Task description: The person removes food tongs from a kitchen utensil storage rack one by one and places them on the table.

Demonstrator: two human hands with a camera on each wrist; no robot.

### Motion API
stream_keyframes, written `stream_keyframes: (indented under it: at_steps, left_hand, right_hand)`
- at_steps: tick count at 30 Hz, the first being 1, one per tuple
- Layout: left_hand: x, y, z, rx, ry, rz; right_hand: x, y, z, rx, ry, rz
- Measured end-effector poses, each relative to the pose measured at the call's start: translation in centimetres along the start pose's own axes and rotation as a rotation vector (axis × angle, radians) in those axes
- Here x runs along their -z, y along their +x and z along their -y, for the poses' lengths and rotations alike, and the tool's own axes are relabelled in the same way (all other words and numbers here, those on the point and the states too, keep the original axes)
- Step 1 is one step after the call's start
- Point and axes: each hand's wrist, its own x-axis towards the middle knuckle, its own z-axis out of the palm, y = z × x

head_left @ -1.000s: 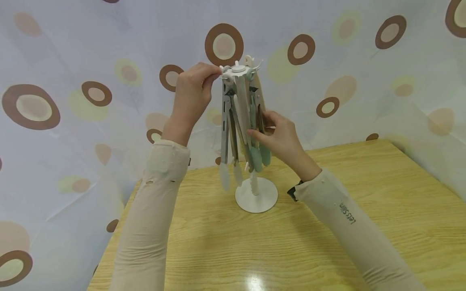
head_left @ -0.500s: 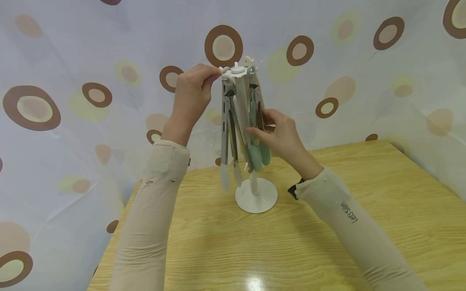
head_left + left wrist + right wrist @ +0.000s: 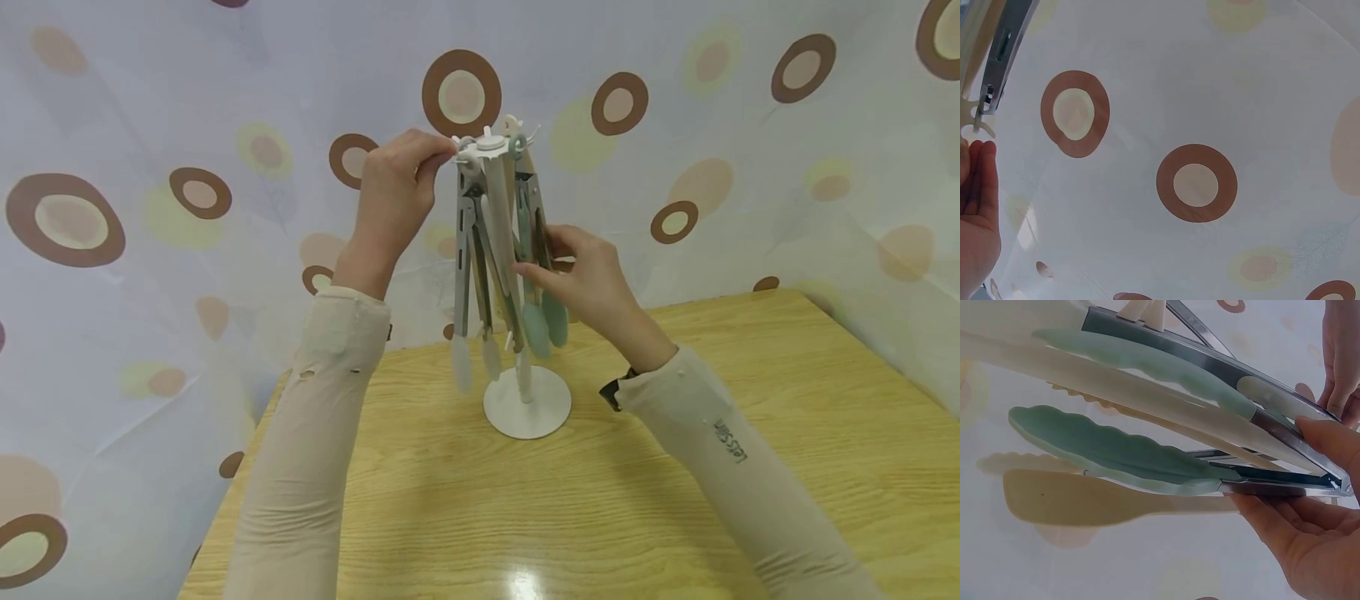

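A white utensil stand [image 3: 527,408] stands on the table with kitchen tools hanging from its top hooks. My left hand [image 3: 397,192] pinches a hook at the top left of the stand; in the left wrist view that hand [image 3: 980,212] is partly cut off. Lower on the right side, my right hand [image 3: 588,271] holds metal tongs with green tips [image 3: 537,330], which hang by a green ring [image 3: 517,147]. In the right wrist view the thumb lies on one arm of the tongs [image 3: 1110,453] and the fingers on the other, the green tips spread apart.
Tongs with whitish tips [image 3: 462,362] hang on the stand's left side. A beige spatula [image 3: 1072,497] hangs close behind the green tongs. The wooden table [image 3: 675,500] meets a patterned cloth backdrop [image 3: 720,183] behind the stand.
My right hand has shifted slightly right, and the green-tipped tongs have swung right with it, away from the stand's pole. The left hand stays at its hook.
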Motion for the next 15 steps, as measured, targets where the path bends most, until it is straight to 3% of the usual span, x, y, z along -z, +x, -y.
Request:
stream_keyframes:
  at_steps: [15]
  left_hand:
    - [0.06, 0.07, -0.22, 0.006, 0.010, 0.007]
  right_hand:
    - [0.52, -0.37, 0.16, 0.009, -0.028, 0.006]
